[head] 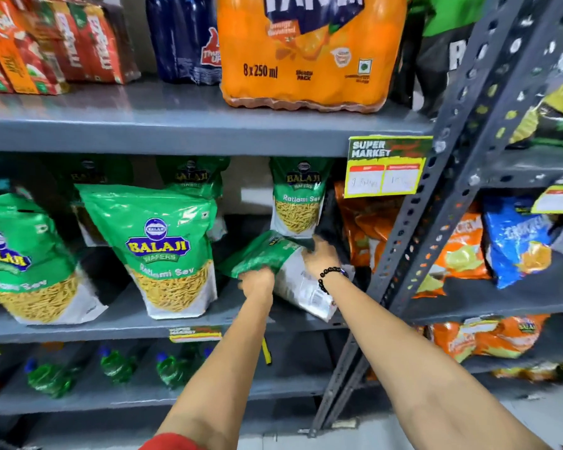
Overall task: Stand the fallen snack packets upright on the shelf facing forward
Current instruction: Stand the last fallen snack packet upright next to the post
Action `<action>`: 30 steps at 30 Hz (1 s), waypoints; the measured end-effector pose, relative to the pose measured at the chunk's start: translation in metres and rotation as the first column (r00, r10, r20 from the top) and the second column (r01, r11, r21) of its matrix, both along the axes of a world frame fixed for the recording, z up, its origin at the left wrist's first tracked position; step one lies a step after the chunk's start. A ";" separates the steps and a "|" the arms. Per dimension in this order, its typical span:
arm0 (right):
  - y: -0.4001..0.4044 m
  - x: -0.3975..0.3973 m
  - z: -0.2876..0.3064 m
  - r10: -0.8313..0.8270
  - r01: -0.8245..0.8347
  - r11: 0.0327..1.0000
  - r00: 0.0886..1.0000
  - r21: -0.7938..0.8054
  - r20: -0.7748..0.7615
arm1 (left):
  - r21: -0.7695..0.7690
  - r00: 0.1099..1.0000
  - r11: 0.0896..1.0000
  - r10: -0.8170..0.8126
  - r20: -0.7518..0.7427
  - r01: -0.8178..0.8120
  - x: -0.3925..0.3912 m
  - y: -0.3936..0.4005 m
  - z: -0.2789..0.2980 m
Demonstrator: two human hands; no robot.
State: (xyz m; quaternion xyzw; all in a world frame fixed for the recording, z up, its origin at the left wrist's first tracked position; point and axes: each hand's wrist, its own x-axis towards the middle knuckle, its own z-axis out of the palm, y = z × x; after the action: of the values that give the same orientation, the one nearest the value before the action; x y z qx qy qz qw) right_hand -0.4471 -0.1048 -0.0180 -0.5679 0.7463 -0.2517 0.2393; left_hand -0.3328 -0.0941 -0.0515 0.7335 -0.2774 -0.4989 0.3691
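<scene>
Grey shelf, middle level, right end: fallen packet lying tilted there, back panel outward, below an upright packet. Left hand gripping its green top edge; right hand closed on its upper side. Best swung base-down, printed front turned outward, level with neighbouring packets.
</scene>
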 end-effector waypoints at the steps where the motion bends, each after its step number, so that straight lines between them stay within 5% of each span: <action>1: -0.008 -0.004 -0.002 0.017 -0.017 1.000 0.999 0.004 -0.031 | 0.021 0.999 0.999 0.044 0.010 -0.044 0.000 -0.004 0.001; 3: -0.022 -0.010 -0.003 0.024 -0.023 1.000 0.999 0.018 -0.031 | 0.053 0.981 0.980 0.192 -0.017 -0.191 0.002 -0.014 0.003; 9: -0.040 -0.015 -0.016 0.055 -0.048 0.989 0.997 0.142 -0.045 | 0.057 0.978 0.983 0.181 -0.101 -0.176 0.004 -0.022 0.000; 15: -0.040 -0.020 -0.016 -0.189 0.184 0.982 0.970 0.048 0.150 | 0.076 0.914 0.926 0.378 -0.146 -0.370 0.002 -0.024 0.020; 20: -0.031 -0.018 -0.017 -0.194 0.263 0.956 0.902 -0.134 0.387 | -0.192 0.890 0.870 0.453 -0.056 -0.454 -0.004 -0.019 0.058; 26: -0.026 -0.010 -0.010 -0.133 0.478 0.860 0.546 -0.177 0.827 | -0.565 0.903 0.720 0.413 -0.117 -0.403 -0.009 -0.014 0.091; 30: -0.027 -0.013 -0.023 -0.166 0.382 0.917 0.629 -0.116 0.759 | -0.482 0.953 0.823 0.278 -0.119 -0.300 -0.003 -0.013 0.077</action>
State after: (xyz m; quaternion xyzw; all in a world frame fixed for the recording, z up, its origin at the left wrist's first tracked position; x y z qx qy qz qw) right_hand -0.4597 -0.1320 -0.0410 -0.3233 0.6231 -0.5900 0.3988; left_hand -0.3359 -0.1072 0.0256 0.6367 -0.2736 -0.3653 0.6215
